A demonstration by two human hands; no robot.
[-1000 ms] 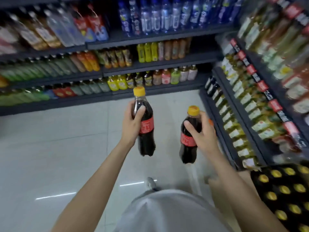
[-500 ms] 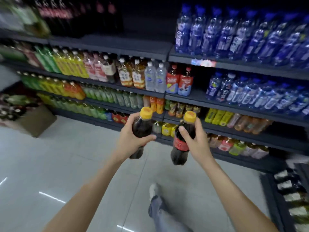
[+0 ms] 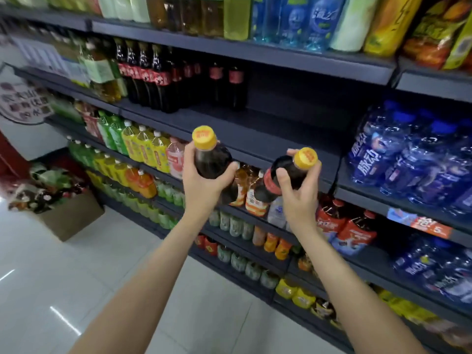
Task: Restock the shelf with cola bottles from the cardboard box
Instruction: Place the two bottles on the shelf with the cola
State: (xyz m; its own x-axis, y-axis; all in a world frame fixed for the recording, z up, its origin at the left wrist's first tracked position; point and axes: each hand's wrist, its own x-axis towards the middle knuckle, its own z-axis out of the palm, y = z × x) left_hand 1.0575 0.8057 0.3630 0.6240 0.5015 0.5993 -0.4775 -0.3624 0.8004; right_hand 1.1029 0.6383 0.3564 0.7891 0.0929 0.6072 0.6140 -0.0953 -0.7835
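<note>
My left hand [image 3: 201, 185] grips a dark cola bottle [image 3: 210, 159] with a yellow cap, held nearly upright. My right hand [image 3: 298, 198] grips a second yellow-capped cola bottle [image 3: 283, 175] with a red label, tilted with its cap to the right. Both bottles hang in front of the edge of a dark shelf board [image 3: 268, 134] whose right part is bare. Several cola bottles [image 3: 155, 77] with red labels stand on the left part and back of that shelf. A cardboard box [image 3: 69, 215] of mixed bottles sits on the floor at the left.
Packs of blue water bottles [image 3: 413, 159] fill the shelf to the right. Green, yellow and orange drinks [image 3: 138, 146] line the lower shelves. Tea and water bottles [image 3: 281, 19] stand on the shelf above. White tiled floor [image 3: 76, 277] lies below.
I have come closer to the shelves and the view has risen. Both hands have lifted the bottles up to the cola shelf's edge, and the right bottle has tilted.
</note>
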